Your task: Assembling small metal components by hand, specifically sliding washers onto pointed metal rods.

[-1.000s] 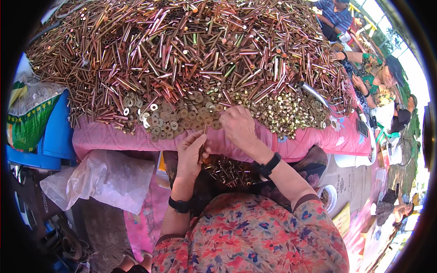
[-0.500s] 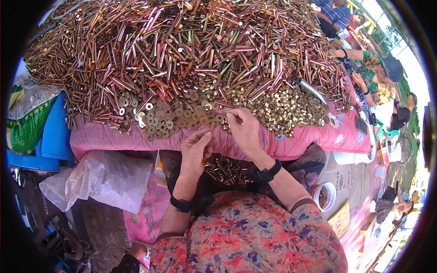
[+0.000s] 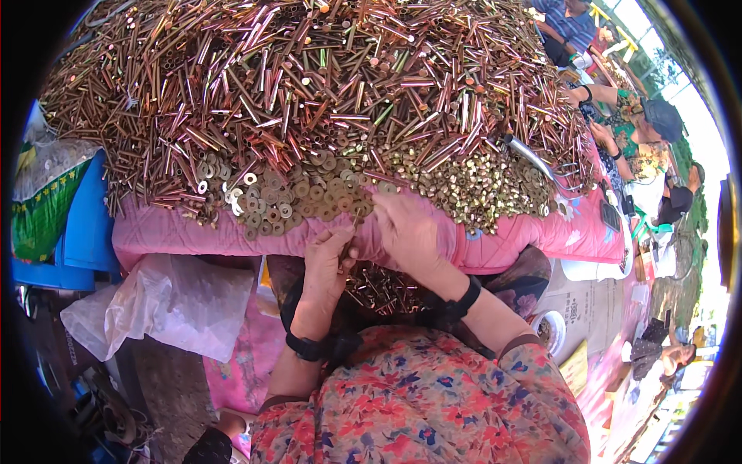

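My left hand [image 3: 328, 259] is closed around a thin brass-coloured bolt [image 3: 357, 219], its tip pointing up between thumb and forefinger. Just right of it is my right hand [image 3: 407, 232], blurred, its fingertips at the right end of a heap of flat washers [image 3: 305, 203]; whether they grip anything is hidden. Small shiny gold-coloured nuts [image 3: 471, 185] lie in a pile to the right of that hand. Behind both piles rises a large mound of copper-coloured metal tubes [image 3: 309, 85]. All this rests on a pink quilted cover [image 3: 178, 232].
A metal hand rake [image 3: 533, 157] lies at the right of the nuts. More metal pieces [image 3: 382, 288] sit in my lap below the cover's edge. A blue bin [image 3: 85, 224] and crumpled clear plastic [image 3: 182, 305] are on the left, a white bucket [image 3: 549, 332] on the right. Other people sit at the far right.
My right hand has moved slightly down and left, toward the bolt in my left hand, and its fingers have blurred. The left hand still holds the bolt in nearly the same place.
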The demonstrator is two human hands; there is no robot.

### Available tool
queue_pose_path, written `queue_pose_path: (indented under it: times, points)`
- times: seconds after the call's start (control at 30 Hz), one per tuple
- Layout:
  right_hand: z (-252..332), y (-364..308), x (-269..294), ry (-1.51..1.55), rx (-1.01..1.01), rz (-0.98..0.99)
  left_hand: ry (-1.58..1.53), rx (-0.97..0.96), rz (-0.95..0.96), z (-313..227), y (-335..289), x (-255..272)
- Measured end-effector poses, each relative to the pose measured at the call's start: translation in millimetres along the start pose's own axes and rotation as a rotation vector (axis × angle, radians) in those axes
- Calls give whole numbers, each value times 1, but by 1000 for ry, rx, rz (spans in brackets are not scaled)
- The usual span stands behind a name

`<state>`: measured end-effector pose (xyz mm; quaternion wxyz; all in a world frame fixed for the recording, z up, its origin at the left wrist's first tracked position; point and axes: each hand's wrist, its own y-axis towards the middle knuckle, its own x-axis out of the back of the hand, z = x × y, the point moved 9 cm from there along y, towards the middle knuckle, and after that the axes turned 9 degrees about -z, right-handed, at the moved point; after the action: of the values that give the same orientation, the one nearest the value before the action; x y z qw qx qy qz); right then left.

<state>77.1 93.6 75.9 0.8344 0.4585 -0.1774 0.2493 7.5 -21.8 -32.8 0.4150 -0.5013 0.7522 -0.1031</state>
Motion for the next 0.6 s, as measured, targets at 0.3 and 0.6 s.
queue_pose_path:
  times: [0.3, 0.6]
  points:
    - [-45, 22, -9, -358, 8, 172, 131, -288, -79, -39, -1, 22]
    - [-16, 14, 10, 227, -54, 205, 235, -360, 59, -50, -7, 12]
